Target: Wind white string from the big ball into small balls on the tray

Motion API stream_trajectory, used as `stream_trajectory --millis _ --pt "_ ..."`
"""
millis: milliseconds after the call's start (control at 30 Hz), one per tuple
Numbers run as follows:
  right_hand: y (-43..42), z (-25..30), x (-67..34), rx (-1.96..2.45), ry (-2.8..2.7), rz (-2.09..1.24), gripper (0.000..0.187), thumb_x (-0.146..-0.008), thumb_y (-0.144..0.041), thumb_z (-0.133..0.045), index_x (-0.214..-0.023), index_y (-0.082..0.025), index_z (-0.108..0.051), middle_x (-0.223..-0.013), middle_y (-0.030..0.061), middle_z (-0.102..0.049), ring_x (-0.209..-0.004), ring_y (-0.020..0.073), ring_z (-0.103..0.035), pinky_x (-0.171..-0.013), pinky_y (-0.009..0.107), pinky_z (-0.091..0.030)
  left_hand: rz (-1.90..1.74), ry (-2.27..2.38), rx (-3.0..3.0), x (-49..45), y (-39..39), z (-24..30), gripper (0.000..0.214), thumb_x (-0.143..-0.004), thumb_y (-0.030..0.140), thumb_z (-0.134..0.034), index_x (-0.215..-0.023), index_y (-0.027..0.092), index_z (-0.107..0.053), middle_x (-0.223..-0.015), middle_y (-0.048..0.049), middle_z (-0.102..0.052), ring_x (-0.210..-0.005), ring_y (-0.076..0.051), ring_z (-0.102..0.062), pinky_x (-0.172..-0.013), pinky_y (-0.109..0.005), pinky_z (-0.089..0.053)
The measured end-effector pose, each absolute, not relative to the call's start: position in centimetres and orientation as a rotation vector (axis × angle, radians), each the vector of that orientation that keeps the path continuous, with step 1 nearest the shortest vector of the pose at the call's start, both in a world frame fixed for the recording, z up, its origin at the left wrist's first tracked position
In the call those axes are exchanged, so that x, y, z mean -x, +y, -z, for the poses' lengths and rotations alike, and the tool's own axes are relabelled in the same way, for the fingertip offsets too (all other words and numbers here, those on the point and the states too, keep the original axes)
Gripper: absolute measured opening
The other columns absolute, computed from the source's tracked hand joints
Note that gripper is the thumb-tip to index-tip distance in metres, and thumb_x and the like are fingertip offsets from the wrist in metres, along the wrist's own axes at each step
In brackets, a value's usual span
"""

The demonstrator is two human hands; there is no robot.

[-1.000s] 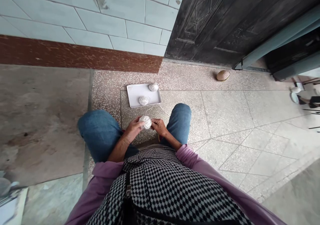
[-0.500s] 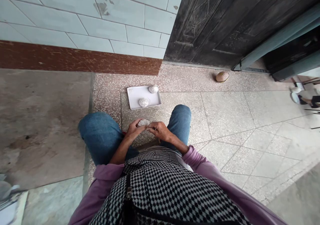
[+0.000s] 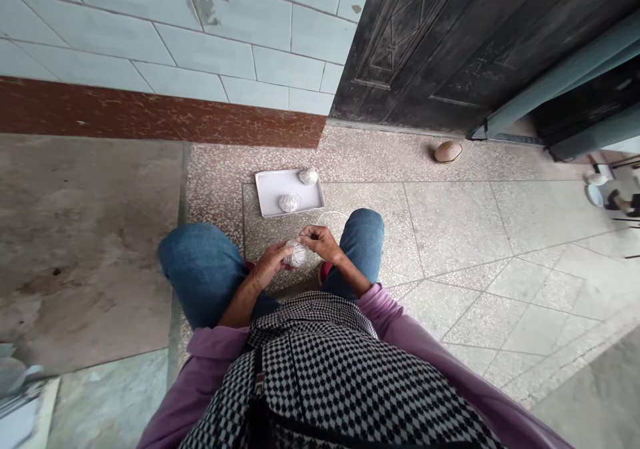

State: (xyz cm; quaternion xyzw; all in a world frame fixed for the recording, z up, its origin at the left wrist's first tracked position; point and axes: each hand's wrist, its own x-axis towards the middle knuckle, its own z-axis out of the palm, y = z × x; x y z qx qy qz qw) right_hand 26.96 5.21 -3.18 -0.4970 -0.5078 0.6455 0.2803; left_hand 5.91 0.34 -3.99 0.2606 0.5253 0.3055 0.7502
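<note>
Left hand (image 3: 270,267) cups a white string ball (image 3: 297,254) above the lap. Right hand (image 3: 320,241) curls narrowly over it; grip unclear. A loose strand (image 3: 331,213) runs off beyond the right knee (image 3: 364,232). Ahead, on the speckled floor (image 3: 380,159), a white tray (image 3: 267,192) holds a second ball (image 3: 289,202) and a third ball (image 3: 309,177). Two lie set down; this one stays in hand.

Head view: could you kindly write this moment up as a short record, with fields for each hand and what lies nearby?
Left hand: cupping a ball of white twine
Right hand: at the ball's upper side, contact unclear
Loose line: white strand above the right knee
Ahead on floor: white tray holding a twine ball and another twine ball
Farther ahead: dark door
</note>
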Motion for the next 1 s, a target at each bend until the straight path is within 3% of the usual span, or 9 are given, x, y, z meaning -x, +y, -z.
stream_trajectory --millis 167,333,633,800,1000 --pt "5.1 3.2 -26.6 1.373 -1.334 -1.719 0.077 -0.093 -0.085 -0.108 -0.080 -0.022 -0.065 -0.071 -0.0047 -0.053 -0.071 0.0133 -0.047 -0.067 0.029 -0.036 -0.666 1.125 -0.549 -5.9 0.4 4.3 0.059 -0.067 0.057 -0.097 -0.110 0.019 -0.084 -0.086 -0.0061 -0.084 -0.067 -0.025 -0.076 -0.060 -0.032 -0.055" --pt "4.8 3.3 -26.4 1.395 -1.349 -1.707 0.076 -0.102 -0.087 -0.101 -0.081 -0.024 -0.063 -0.070 -0.0048 -0.052 -0.069 0.0134 -0.047 -0.065 0.030 -0.035 -0.666 1.153 -0.542 -6.0 0.5 4.7 0.055 -0.069 0.054 -0.094 -0.111 0.020 -0.084 -0.087 -0.0058 -0.084 -0.068 -0.025 -0.077 -0.060 -0.031 -0.052" --pt "3.9 3.1 -26.1 1.513 -1.350 -1.710 0.062 -0.110 -0.063 -0.102 -0.081 -0.025 -0.062 -0.074 -0.0018 -0.054 -0.074 0.0176 -0.050 -0.072 0.033 -0.041 -0.631 1.235 -0.608 -5.8 0.7 4.8 0.055 -0.063 0.055 -0.096 -0.106 0.022 -0.086 -0.092 -0.0059 -0.087 -0.074 -0.027 -0.078 -0.061 -0.032 -0.057" --pt "3.3 2.6 -25.4 1.460 -1.481 -1.677 0.056 -0.109 -0.059 -0.102 -0.085 -0.022 -0.068 -0.076 -0.0021 -0.062 -0.075 0.0164 -0.053 -0.076 0.031 -0.043 -0.630 1.314 -0.680 -5.9 0.9 5.3 0.054 -0.055 0.051 -0.100 -0.101 0.025 -0.086 -0.090 -0.0048 -0.084 -0.081 -0.029 -0.078 -0.058 -0.030 -0.055" --pt "2.9 2.4 -26.0 1.471 -1.507 -1.616 0.055 -0.111 -0.062 -0.100 -0.088 -0.022 -0.071 -0.077 -0.0028 -0.062 -0.077 0.0163 -0.052 -0.076 0.030 -0.041 -0.589 1.291 -0.719 -6.1 0.8 5.2 0.052 -0.060 0.054 -0.101 -0.101 0.026 -0.086 -0.091 -0.0065 -0.084 -0.076 -0.028 -0.077 -0.058 -0.030 -0.054"
